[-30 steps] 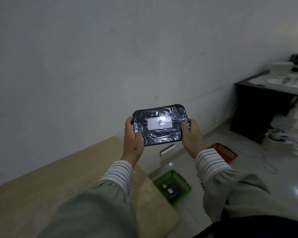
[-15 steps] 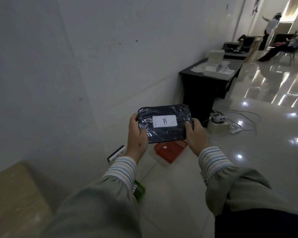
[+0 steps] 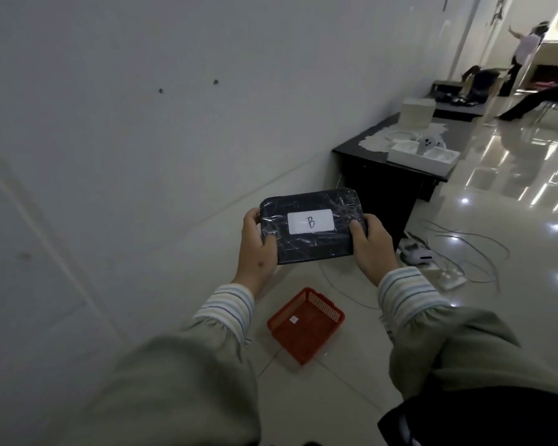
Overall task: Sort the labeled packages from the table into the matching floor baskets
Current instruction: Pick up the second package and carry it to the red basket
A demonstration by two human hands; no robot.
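A black plastic-wrapped package (image 3: 313, 243) with a white label reading "B" is held up in front of me, flat side toward the camera. My left hand (image 3: 257, 252) grips its left end and my right hand (image 3: 372, 249) grips its right end. Below the package, on the tiled floor, stands a red mesh basket (image 3: 316, 339) with a small white tag inside on its wall. The basket holds nothing else that I can see. The wooden table and the green basket are out of view.
A white wall runs along the left. A black desk (image 3: 377, 185) with white boxes and papers stands ahead on the right. Cables and a power strip (image 3: 448, 278) lie on the glossy floor beside it. People are far off at the top right.
The view has swung right, away from the wooden table and green basket. The red basket now sits clear below the package, nearer to me. Both hands keep their grip.
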